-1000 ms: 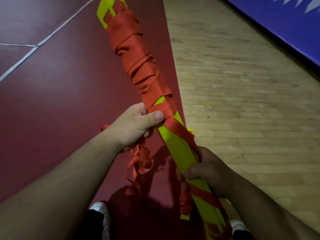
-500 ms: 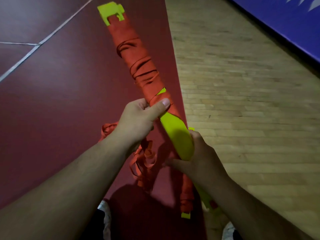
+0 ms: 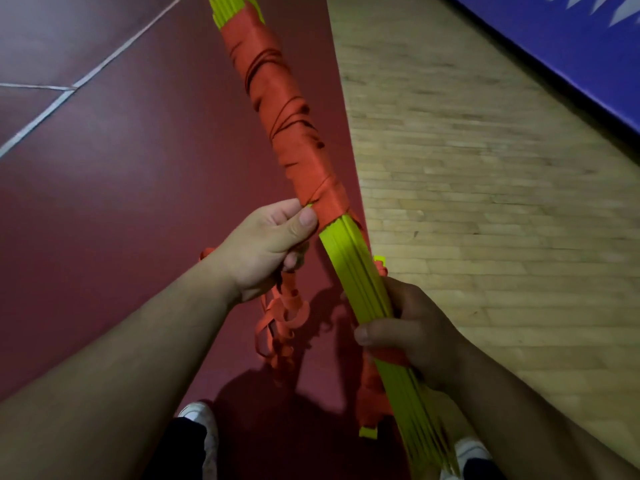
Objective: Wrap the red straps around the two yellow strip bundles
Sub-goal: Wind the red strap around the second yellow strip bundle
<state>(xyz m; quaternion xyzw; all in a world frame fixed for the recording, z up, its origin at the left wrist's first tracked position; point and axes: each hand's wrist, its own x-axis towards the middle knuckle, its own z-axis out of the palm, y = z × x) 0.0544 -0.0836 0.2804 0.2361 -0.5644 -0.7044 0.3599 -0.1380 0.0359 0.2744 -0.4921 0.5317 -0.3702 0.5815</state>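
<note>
Head view, and the yellow strip bundle (image 3: pixel 353 268) is held up in the air over the floor, slanting from the top middle of the frame down toward the lower right. Its upper stretch is covered by the red strap wrapping (image 3: pixel 277 98), turn over turn, with yellow ends left showing at the very top. Below the last turn the strips are bare.

The left grip (image 3: pixel 273 247) is closed on the red strap right at the lower edge of the wrapping, on the bundle's left side; the strap is pinched between thumb and curled fingers. Loose red strap tails (image 3: pixel 284 317) are seen hanging in curls beneath this hand, clear of the floor.

The right grip (image 3: pixel 415 337) is closed round the bare yellow stretch lower down, fingers curled over it and the thumb laid across the front. Behind that hand a second yellow piece (image 3: pixel 367 433) is glimpsed, with red strap bunched on it; whether it is a separate bundle cannot be told.

Underneath, the dark red floor (image 3: pixel 104 202) is crossed by a white line (image 3: pixel 52 109), and the wooden floor (image 3: pixel 485 202) is met along a straight edge just behind the bundle. A blue mat (image 3: pixel 571 46) is seen in the top right corner. Two white shoes, one (image 3: pixel 197 414) at the bottom left and one (image 3: pixel 471 448) at the bottom right, are caught at the lower edge.
</note>
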